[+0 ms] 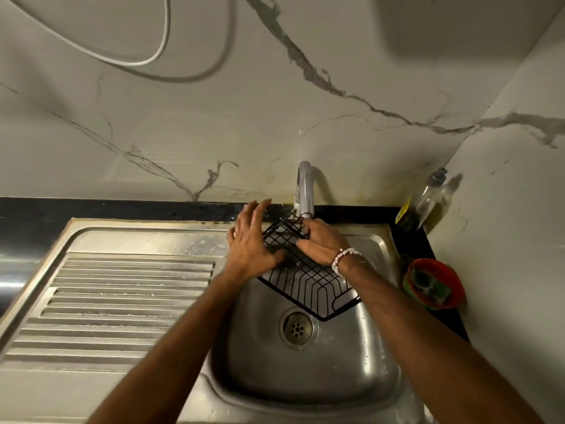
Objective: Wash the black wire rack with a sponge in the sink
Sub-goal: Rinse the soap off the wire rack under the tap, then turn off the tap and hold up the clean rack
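Both hands steady the tilted black wire rack (306, 285): left hand (252, 243) splayed open, right hand (321, 242) gripping it.

Black wire rack (302, 283); steel-grey sink (305, 374); grey-veined white marble wall (275, 117); red bowl (434, 283); white beaded bracelet (342, 258)

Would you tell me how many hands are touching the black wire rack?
2: the left hand presses the rack's left side; the right hand grips its right side by the faucet.
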